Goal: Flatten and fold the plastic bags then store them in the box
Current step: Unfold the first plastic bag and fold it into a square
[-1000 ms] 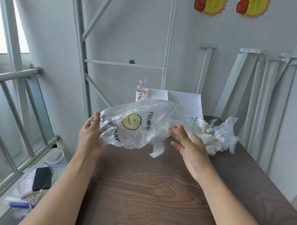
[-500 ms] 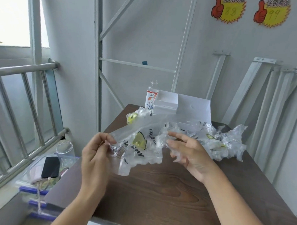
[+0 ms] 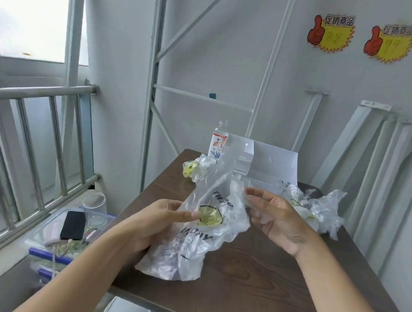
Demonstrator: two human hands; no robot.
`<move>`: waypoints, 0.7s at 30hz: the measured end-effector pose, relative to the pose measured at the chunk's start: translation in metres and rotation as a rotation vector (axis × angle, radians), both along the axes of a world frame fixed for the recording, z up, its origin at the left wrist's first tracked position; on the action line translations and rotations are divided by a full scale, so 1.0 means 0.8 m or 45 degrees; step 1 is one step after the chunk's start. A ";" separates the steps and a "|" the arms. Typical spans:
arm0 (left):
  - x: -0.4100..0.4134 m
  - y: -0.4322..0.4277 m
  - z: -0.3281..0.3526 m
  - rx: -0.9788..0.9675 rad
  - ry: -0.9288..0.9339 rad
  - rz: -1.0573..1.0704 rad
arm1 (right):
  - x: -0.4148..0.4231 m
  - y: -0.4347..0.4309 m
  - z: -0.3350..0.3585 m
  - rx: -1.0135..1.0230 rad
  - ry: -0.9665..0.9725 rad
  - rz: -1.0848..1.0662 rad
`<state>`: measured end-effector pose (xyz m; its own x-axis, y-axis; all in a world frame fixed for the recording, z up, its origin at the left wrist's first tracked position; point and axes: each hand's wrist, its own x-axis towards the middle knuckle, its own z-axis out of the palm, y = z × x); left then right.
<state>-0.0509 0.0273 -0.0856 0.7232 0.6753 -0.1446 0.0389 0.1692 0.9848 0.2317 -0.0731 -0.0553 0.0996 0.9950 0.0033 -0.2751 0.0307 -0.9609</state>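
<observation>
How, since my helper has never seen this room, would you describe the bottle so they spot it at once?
Find the brown wooden table and look to its far edge, where a white box stands open. The bottle stands upright at that box's left end, behind a crumpled bag. Unlike the soft bags around it, it is rigid, clear, with a flowered label.

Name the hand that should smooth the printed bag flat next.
Probably right. The right hand is open beside the printed bag, at its crumpled edge, while the left hand grips it over the table.

Left fingers point(image 3: 170, 205) partly behind plastic bag point(image 3: 196, 247)
</observation>
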 end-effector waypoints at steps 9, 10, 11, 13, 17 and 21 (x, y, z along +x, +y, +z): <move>0.044 -0.015 0.002 0.179 -0.343 0.312 | -0.038 -0.020 -0.016 -0.094 0.060 0.069; 0.048 -0.016 0.003 0.237 -0.344 0.344 | -0.048 -0.024 -0.013 -0.105 -0.063 0.081; 0.052 -0.016 0.001 0.288 -0.344 0.368 | -0.057 -0.026 -0.010 -0.115 -0.209 0.056; 0.057 -0.016 -0.002 0.354 -0.338 0.369 | -0.074 -0.026 -0.008 -0.092 -0.418 -0.025; 0.060 -0.010 -0.014 0.345 -0.318 0.242 | -0.080 -0.019 -0.025 -0.079 -0.651 -0.357; 0.054 -0.013 -0.013 0.281 -0.333 0.200 | -0.068 -0.020 -0.038 -0.094 -0.572 -0.495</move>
